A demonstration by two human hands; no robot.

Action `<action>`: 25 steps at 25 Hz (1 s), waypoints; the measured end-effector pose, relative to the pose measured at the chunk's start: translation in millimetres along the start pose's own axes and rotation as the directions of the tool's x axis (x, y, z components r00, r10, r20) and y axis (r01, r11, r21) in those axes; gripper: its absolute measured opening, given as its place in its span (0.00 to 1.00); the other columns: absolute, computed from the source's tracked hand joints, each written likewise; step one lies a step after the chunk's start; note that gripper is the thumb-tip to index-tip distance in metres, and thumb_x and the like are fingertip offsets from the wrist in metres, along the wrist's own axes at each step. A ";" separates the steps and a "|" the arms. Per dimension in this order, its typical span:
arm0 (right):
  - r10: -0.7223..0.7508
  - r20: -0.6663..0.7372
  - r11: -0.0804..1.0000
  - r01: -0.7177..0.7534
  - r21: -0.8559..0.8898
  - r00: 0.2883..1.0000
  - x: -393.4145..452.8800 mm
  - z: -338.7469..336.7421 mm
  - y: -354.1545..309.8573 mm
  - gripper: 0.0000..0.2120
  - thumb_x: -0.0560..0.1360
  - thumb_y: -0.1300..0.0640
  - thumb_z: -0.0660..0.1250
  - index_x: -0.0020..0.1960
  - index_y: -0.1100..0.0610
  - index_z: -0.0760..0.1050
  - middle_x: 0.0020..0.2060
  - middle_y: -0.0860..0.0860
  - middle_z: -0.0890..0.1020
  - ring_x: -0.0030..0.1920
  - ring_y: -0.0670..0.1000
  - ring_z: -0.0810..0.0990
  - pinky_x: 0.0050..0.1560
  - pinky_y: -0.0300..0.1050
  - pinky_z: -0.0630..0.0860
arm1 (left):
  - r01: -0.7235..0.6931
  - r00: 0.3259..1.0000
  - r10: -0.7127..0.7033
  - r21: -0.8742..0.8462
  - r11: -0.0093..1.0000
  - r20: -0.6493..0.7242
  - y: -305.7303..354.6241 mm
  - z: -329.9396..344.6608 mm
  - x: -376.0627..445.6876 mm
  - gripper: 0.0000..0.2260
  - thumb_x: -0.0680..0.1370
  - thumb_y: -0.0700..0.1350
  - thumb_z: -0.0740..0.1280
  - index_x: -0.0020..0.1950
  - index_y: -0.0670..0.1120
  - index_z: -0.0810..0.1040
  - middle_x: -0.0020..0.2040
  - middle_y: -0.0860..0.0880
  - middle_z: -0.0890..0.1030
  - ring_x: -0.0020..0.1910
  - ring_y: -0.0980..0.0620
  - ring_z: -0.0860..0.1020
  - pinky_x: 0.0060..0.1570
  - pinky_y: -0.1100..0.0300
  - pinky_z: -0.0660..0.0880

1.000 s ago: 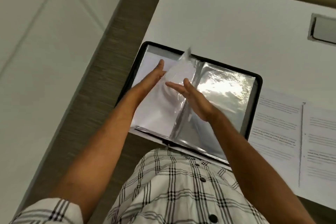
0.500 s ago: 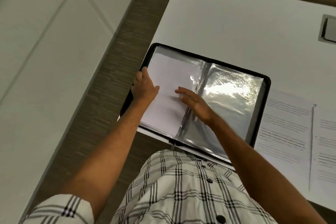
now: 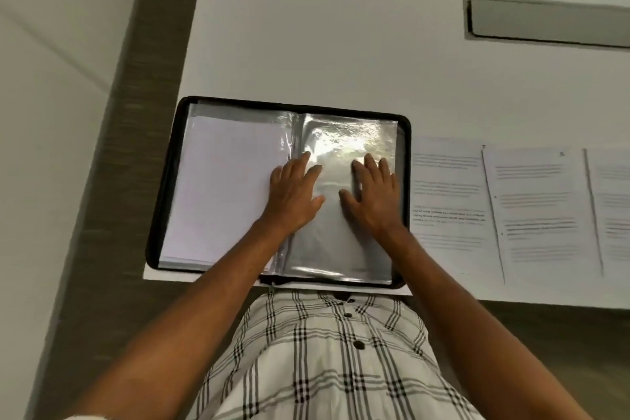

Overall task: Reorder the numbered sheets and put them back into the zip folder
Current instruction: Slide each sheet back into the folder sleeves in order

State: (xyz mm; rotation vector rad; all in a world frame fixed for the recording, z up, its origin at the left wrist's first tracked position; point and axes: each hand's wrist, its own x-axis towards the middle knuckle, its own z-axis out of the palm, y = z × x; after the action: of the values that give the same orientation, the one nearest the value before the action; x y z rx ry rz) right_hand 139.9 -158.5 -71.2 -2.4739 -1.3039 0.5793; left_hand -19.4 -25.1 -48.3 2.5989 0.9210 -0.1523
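**Next sheet lies off to the right of my right hand**

Both my hands lie flat, palms down, on the open zip folder [image 3: 167, 187], and neither one has hold of anything. My left hand [image 3: 292, 196] rests across the spine, its fingers spread and reaching onto the near edge of the empty clear sleeve [image 3: 344, 242]. My right hand [image 3: 372, 196] presses that same sleeve further out, fingers spread and pointing away from me, its outer edge near the folder's black zip border.

The move I judge comes next turns on the numbered sheets [image 3: 531, 211]. They lie in a row on the white surface [image 3: 341, 51] to the right of my right hand, just beyond the folder's border, the closest sheet nearly touching that border. Their long axes run away from me, parallel to my fingers and to the sleeve's long side. My right hand is clearly the nearer one; my left would have to cross the whole sleeve to get there.

To the left of my left hand, a sleeve already holds a white page [image 3: 225, 187]. The printed numbers on the loose sheets are too small for me to read with any certainty.
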 end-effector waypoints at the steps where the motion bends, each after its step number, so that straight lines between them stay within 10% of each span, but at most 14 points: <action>1: 0.000 0.012 1.000 0.000 -0.012 1.000 -0.8 -0.9 6.6 0.35 0.82 0.37 0.60 0.84 0.50 0.58 0.85 0.52 0.55 0.85 0.58 0.48 0.81 0.66 0.48 | -0.002 1.000 0.002 0.009 1.000 -0.006 4.2 4.0 4.1 0.30 0.76 0.56 0.72 0.75 0.49 0.70 0.80 0.44 0.64 0.75 0.40 0.65 0.73 0.41 0.63; 9: -0.086 0.075 0.996 0.083 0.039 0.993 10.1 -8.6 20.6 0.34 0.83 0.41 0.61 0.85 0.50 0.55 0.85 0.53 0.51 0.85 0.59 0.45 0.81 0.65 0.45 | 0.068 0.994 -0.063 0.055 0.996 -0.089 22.7 13.2 17.4 0.29 0.77 0.59 0.69 0.75 0.51 0.67 0.79 0.44 0.63 0.75 0.37 0.63 0.73 0.40 0.62; 14: -0.148 -0.013 0.950 0.146 0.274 0.989 2.6 -38.0 46.2 0.26 0.83 0.53 0.65 0.79 0.55 0.68 0.81 0.56 0.64 0.82 0.56 0.59 0.81 0.57 0.60 | 0.222 0.973 -0.218 0.038 0.974 -0.079 61.4 17.2 33.7 0.28 0.77 0.56 0.69 0.75 0.49 0.68 0.80 0.43 0.62 0.77 0.37 0.61 0.74 0.37 0.60; 17: -0.014 -0.150 0.927 0.069 0.369 0.989 -15.8 -64.9 89.0 0.22 0.82 0.57 0.66 0.76 0.54 0.71 0.78 0.53 0.69 0.79 0.50 0.63 0.79 0.44 0.60 | 0.135 0.986 -0.135 -0.004 0.991 -0.097 106.5 23.4 52.1 0.28 0.77 0.54 0.70 0.74 0.46 0.70 0.79 0.41 0.65 0.76 0.38 0.64 0.73 0.38 0.62; 25: 0.090 -0.091 0.983 -0.074 0.166 0.992 -56.6 -82.3 197.4 0.33 0.82 0.44 0.66 0.82 0.55 0.62 0.83 0.55 0.61 0.84 0.57 0.55 0.82 0.56 0.54 | -0.133 0.988 0.128 0.059 0.989 0.081 220.5 35.7 130.1 0.34 0.80 0.58 0.67 0.81 0.47 0.60 0.82 0.43 0.55 0.81 0.42 0.54 0.78 0.40 0.50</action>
State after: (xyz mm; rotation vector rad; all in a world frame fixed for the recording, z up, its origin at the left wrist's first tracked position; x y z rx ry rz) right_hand 291.6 -319.6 -70.7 -2.3983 -1.0779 0.5526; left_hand 220.9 -120.2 -41.2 2.6819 0.7282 -0.2488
